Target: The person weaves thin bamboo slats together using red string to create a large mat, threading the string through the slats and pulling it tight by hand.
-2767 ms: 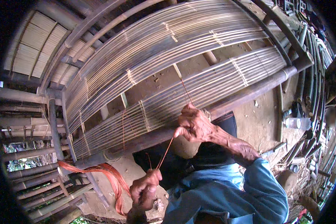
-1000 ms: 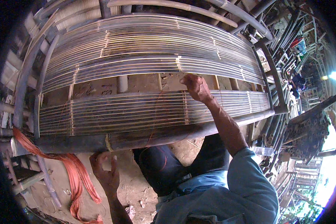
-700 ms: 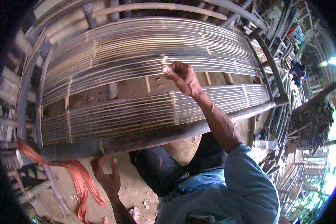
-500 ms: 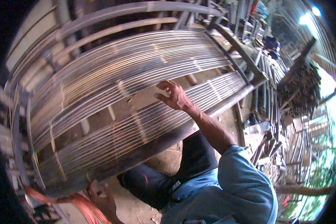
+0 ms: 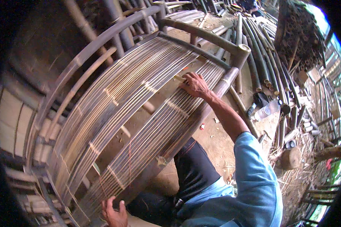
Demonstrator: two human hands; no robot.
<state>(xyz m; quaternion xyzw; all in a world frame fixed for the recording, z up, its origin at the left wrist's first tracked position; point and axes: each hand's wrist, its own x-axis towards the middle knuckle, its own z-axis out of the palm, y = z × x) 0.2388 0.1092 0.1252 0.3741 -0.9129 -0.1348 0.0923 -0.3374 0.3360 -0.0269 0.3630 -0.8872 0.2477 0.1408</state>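
A long bamboo bench (image 5: 212,108) stands before me, its seat made of thin parallel slats (image 5: 147,128) tied by pale cross strips. An open gap (image 5: 134,117) runs lengthwise between two groups of slats. My right hand (image 5: 195,85) rests on the front slats near the bench's far end, fingers curled down at the gap's edge; whatever they hold is hidden. Down at the near left end, my left hand (image 5: 114,212) is by the front rail, thumb and fingers apart, holding nothing visible. Thin reddish cords (image 5: 130,160) hang across the front slats.
A curved bamboo backrest rail (image 5: 79,56) and an armrest (image 5: 204,34) frame the bench. Bamboo poles (image 5: 254,53) lie on the ground to the right, beside a clear plastic bottle (image 5: 267,109) and a round log end (image 5: 290,158). Cut bamboo is stacked (image 5: 299,38) behind.
My right hand has come down from above the gap onto the front slats towards the far end. My view has turned right; the orange strips near my left hand have left the picture.
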